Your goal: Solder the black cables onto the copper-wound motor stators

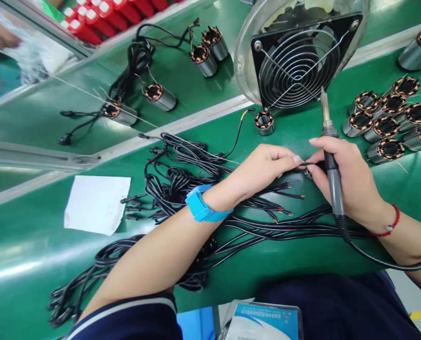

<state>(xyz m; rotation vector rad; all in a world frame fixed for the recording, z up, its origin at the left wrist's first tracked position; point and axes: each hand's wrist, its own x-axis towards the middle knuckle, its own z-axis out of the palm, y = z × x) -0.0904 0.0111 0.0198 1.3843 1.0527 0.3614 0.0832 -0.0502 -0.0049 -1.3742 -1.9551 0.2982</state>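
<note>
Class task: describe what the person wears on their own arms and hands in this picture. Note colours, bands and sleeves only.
The left hand is bare, with a bright blue strap on its wrist and a dark navy sleeve with a pale stripe. The right hand is bare, with a thin red cord bracelet at the wrist.

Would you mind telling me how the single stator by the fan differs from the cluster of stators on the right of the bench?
The single stator stands alone, upright on its end in front of the fan; the cluster of stators lies packed together, tilted on their sides. The single one looks short and has a dark lead running from it; the clustered ones show longer metal bodies and only thin bare wire ends. Both show copper windings in a ring.
</note>
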